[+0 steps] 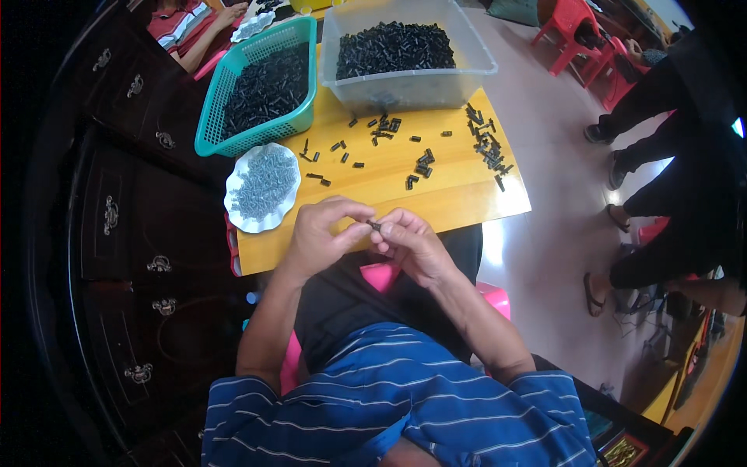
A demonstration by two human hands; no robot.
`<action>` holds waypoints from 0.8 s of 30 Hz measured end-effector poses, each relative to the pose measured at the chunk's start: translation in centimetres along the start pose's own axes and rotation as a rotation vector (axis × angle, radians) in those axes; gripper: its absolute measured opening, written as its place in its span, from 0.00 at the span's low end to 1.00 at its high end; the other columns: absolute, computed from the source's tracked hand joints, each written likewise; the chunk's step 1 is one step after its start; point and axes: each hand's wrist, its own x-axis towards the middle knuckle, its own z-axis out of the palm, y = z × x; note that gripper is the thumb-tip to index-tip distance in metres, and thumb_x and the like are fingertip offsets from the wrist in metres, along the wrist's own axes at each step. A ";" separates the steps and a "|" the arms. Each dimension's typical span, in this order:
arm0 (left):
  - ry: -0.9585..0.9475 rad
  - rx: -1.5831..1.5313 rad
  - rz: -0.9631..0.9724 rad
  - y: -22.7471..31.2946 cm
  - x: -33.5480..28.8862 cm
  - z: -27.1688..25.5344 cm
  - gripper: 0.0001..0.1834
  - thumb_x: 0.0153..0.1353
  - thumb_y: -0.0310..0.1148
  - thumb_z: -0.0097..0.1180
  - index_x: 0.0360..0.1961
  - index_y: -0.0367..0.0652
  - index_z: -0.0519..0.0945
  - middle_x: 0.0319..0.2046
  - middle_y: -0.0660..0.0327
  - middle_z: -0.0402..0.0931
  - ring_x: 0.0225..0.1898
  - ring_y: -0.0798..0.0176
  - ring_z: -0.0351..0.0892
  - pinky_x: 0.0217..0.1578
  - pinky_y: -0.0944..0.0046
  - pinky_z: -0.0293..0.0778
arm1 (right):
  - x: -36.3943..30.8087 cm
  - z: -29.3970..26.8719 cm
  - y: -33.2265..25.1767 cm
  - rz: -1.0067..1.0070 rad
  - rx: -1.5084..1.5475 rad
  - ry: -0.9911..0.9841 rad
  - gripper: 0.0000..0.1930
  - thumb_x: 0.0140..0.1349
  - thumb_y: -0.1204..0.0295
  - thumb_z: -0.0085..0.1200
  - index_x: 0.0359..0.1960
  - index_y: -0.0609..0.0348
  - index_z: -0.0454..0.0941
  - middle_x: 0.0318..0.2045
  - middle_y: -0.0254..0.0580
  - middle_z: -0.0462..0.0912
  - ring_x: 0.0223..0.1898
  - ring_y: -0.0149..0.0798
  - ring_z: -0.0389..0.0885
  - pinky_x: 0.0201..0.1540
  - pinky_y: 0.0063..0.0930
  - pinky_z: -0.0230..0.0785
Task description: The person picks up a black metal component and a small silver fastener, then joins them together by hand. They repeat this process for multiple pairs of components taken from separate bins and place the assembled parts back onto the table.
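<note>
Close to the table's near edge, my left hand (325, 232) and my right hand (414, 243) meet with their fingertips pinched together. Between them is a small black piece (375, 226), mostly covered by the fingers. Both hands grip it, one from each side. Beyond them, several short black tubular pieces (358, 165) lie scattered on the yellow wooden table (459, 187). A white scalloped plate (234, 204), heaped with small silvery metal pieces (264, 180) that look like screws, stands to the left of my left hand.
A green basket (204, 128) and a translucent bin (405, 95), both full of black pieces, stand at the back. More black pieces (489, 144) lie along the right edge. Dark drawers (156, 226) flank the left. People's legs (650, 163) and red chairs (572, 35) are at right.
</note>
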 end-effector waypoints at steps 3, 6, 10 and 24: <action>0.043 -0.106 -0.176 -0.2 -0.5 -0.1 0.06 0.52 0.18 0.64 0.33 0.35 0.85 0.32 0.57 0.84 0.35 0.62 0.84 0.39 0.65 0.76 | -0.1 0.6 0.2 -0.026 -0.088 0.090 0.05 0.67 0.71 0.59 0.39 0.58 0.77 0.34 0.37 0.84 0.33 0.27 0.79 0.46 0.25 0.75; -0.012 -0.073 -0.180 -0.3 -0.2 -0.2 0.07 0.53 0.19 0.65 0.34 0.35 0.85 0.32 0.57 0.84 0.36 0.63 0.83 0.39 0.66 0.76 | -0.1 0.2 0.1 -0.053 -0.158 0.077 0.07 0.67 0.71 0.58 0.42 0.59 0.78 0.35 0.37 0.84 0.34 0.27 0.80 0.46 0.22 0.75; -0.034 -0.060 -0.124 -0.9 -0.3 -0.4 0.08 0.53 0.19 0.65 0.36 0.35 0.85 0.33 0.57 0.84 0.37 0.63 0.83 0.39 0.66 0.76 | -0.2 0.6 0.0 0.037 -0.234 0.089 0.09 0.68 0.70 0.58 0.46 0.59 0.79 0.37 0.38 0.85 0.37 0.28 0.81 0.46 0.22 0.75; 0.012 0.476 0.148 1.0 -0.1 1.8 0.22 0.44 0.27 0.69 0.44 0.38 0.81 0.39 0.53 0.82 0.41 0.49 0.81 0.41 0.56 0.78 | 0.2 -0.5 0.5 0.063 -0.077 0.084 0.09 0.67 0.68 0.59 0.45 0.57 0.80 0.42 0.36 0.85 0.44 0.30 0.82 0.53 0.27 0.73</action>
